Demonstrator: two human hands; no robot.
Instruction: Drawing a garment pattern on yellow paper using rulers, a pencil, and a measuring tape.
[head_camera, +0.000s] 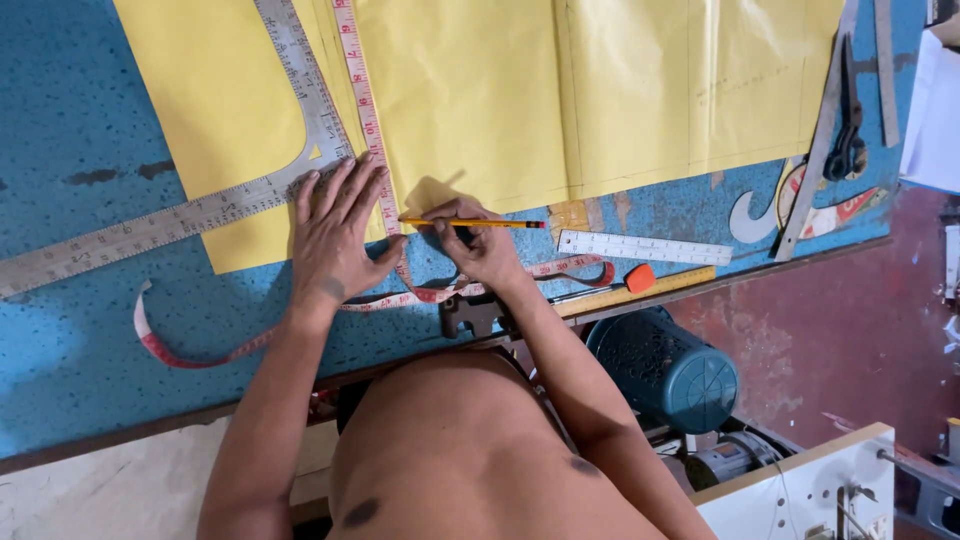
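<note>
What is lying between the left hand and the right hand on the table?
In the head view, the pink measuring tape runs down between the left hand and the right hand, which holds a yellow pencil, over yellow paper.

No shirt on this person at all, so bare torso and both arms bare with no sleeves, no watch or rings on the hands, plus a small dark tattoo-like mark near the left wrist.
</note>
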